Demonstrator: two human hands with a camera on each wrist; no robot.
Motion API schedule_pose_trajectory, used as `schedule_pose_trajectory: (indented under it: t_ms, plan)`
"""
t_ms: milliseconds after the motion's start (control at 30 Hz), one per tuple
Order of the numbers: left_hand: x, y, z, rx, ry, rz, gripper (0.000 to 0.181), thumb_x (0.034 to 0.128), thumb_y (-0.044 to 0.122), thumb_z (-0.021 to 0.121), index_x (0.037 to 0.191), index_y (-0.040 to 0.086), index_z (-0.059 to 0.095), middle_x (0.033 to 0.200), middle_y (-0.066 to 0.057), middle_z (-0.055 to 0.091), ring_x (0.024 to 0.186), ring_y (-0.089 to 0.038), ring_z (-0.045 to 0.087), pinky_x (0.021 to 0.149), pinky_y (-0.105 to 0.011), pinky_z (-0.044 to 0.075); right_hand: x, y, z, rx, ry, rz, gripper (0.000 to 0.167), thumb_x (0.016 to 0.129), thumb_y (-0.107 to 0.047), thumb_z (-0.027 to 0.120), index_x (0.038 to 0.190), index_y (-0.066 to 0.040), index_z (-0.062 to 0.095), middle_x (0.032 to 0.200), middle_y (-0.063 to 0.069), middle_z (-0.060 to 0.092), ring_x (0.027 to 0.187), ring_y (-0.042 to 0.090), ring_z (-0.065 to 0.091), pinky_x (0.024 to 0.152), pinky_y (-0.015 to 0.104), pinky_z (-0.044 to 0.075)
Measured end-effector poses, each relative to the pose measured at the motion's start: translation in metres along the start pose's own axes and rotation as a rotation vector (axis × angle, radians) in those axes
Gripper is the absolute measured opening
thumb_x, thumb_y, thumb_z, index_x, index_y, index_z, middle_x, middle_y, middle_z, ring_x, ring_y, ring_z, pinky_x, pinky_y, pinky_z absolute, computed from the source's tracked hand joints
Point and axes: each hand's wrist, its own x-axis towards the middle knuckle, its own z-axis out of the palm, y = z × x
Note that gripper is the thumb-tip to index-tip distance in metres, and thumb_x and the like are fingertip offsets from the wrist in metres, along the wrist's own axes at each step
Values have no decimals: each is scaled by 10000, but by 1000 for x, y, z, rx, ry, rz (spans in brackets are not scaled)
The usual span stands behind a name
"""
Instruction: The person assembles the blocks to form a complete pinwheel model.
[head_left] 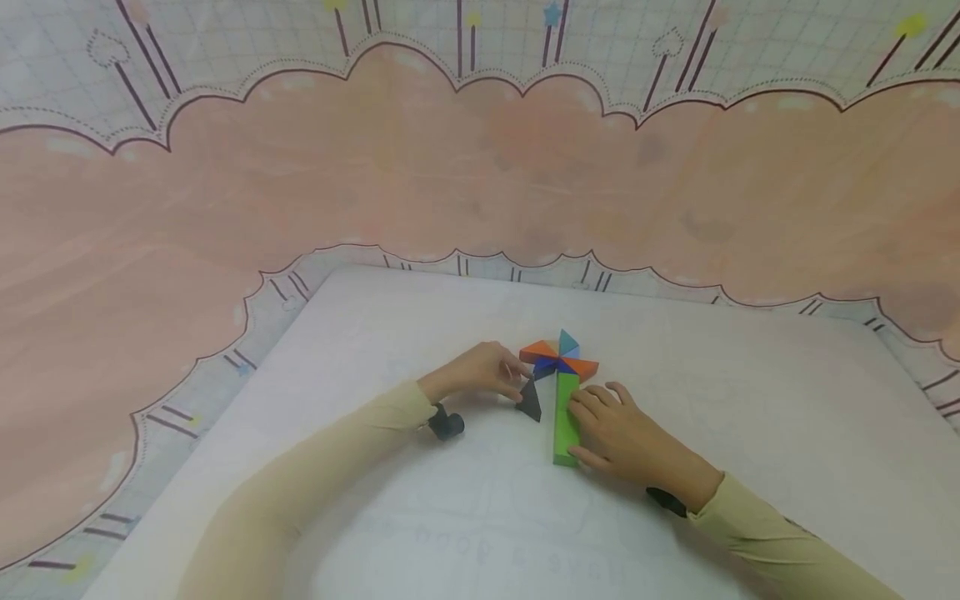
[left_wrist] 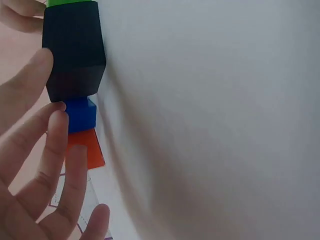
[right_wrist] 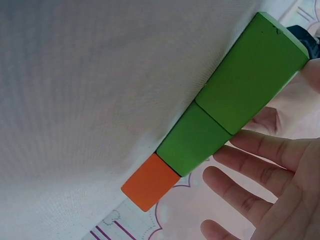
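On the white surface lies a pinwheel shape of blocks, with orange blocks [head_left: 538, 351], blue blocks [head_left: 546, 367] and a light blue block [head_left: 567, 342]. Two green blocks [right_wrist: 252, 72] run end to end below it like a stem. My left hand [head_left: 487, 369] pinches a black triangular block [left_wrist: 75, 50] by its edge, between thumb and index finger, just left of the stem. My right hand [head_left: 626, 433] lies along the right side of the green blocks, its nearly straight fingers touching them and its thumb by the lower end.
White tabletop [head_left: 420, 517] surrounds the blocks. A patterned cloth [head_left: 480, 175] in pink and white hangs behind and along the left side. Dark devices, a black one [head_left: 447, 423] among them, sit at both wrists.
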Motion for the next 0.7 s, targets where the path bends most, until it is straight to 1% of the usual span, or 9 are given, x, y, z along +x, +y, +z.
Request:
schedule_pose_trajectory:
  t_ms: [133, 300, 400, 533, 700]
  plan:
    - [4, 5, 3, -3, 14, 7, 279, 764, 203, 771, 1030, 132, 728, 953, -8, 717, 833, -106, 609, 749, -212, 473, 0, 0, 0, 14, -2, 3, 570, 864, -465, 596, 1228, -31, 530, 1230, 114, 566, 1166, 294, 494, 983, 555, 368]
    - [7, 11, 7, 2, 42, -14, 193, 779, 219, 759, 955, 140, 748, 979, -12, 722, 776, -85, 601, 706, -197, 475, -1, 0, 1, 5, 10, 1, 566, 864, -461, 599, 1224, -29, 536, 1224, 110, 570, 1162, 291, 499, 978, 551, 375]
    - [9, 14, 10, 34, 58, -33, 164, 790, 246, 750, 921, 148, 754, 946, 4, 725, 752, -71, 589, 684, -186, 465, -1, 0, 1, -6, 14, -3, 569, 864, -463, 596, 1223, -27, 534, 1220, 106, 568, 1160, 285, 498, 974, 546, 380]
    - [12, 19, 13, 75, 78, -56, 153, 798, 282, 741, 880, 153, 756, 844, 36, 714, 721, -61, 575, 651, -182, 453, -1, 0, 1, -3, 30, -13, 567, 861, -461, 601, 1217, -24, 535, 1209, 104, 569, 1152, 283, 499, 968, 541, 382]
    - [13, 24, 15, 105, 104, -113, 160, 813, 323, 720, 841, 169, 754, 808, 60, 704, 709, -67, 575, 646, -196, 454, -1, 0, 1, 0, 44, -18, 563, 856, -454, 611, 1210, -23, 539, 1201, 102, 572, 1144, 281, 503, 963, 539, 385]
